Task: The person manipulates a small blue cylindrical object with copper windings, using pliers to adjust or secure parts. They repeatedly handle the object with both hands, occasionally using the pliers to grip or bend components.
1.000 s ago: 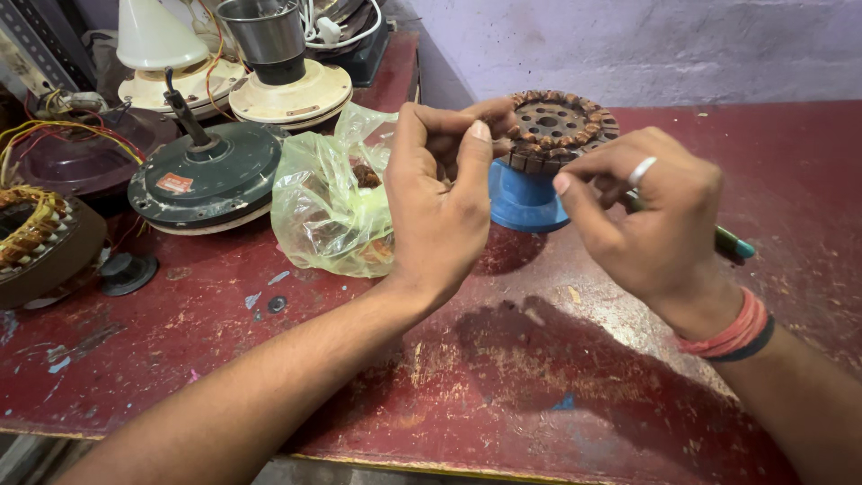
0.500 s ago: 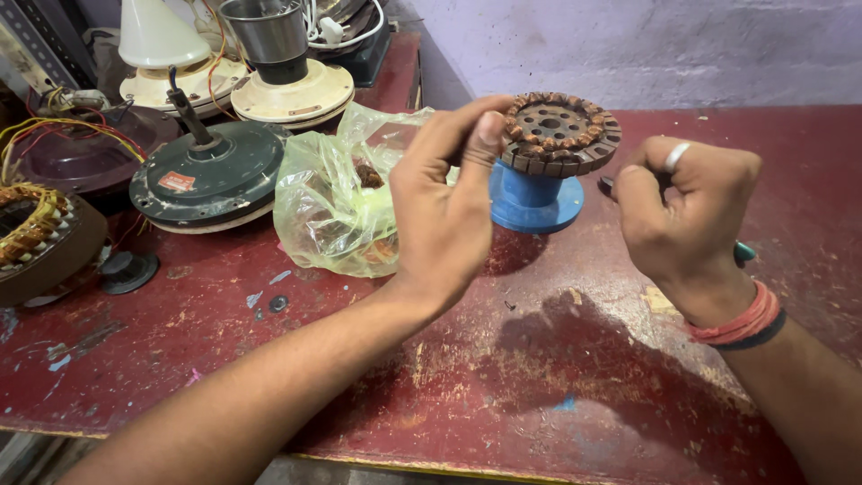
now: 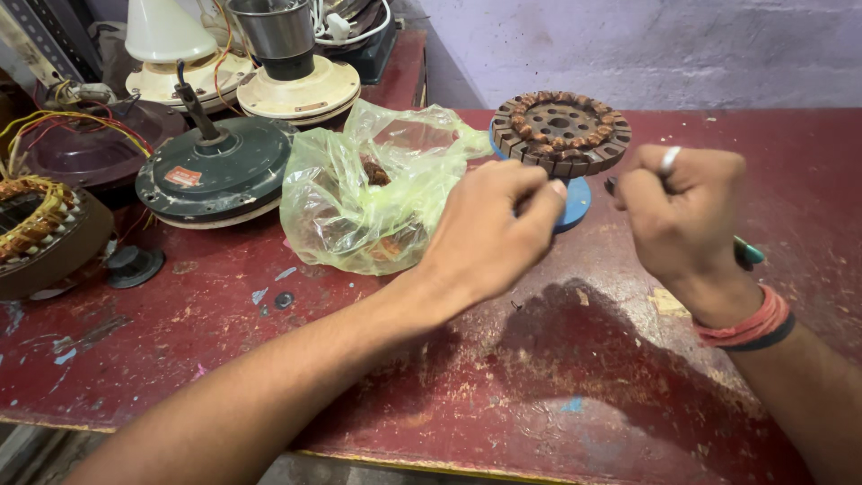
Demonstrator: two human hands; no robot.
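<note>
Both hands have come back from the wound stator [image 3: 560, 132] since the earlier frames, where the left fingers lay against its rim; now the left hand [image 3: 492, 229] hangs just in front of it with thumb and forefinger pinched together at the tips, and whether a fine wire runs between them is too small to tell. Its fellow, the right hand [image 3: 684, 208], has drawn off toward the right edge of the counter [image 3: 269, 359] and is curled into a loose fist, ring on one finger, with a green-tipped tool [image 3: 747, 254] poking out behind it, apparently held in the fist. As for the work, the stator sits on its blue stand [image 3: 575, 199] near the back of the counter, roughly midway along, slots filled with copper-brown coils all round as far as can be seen, so the winding looks largely done, by my judgement; what is left seems to be tidying or tying of the ends, though no loose lead shows clearly. Neither hand touches the stator: it lies just beyond and between them, nearer the left fingertips. Beside it on the left a crumpled clear plastic bag [image 3: 359, 202] holds something brown, and farther left a dark green fan motor housing [image 3: 215, 171] rests flat
</note>
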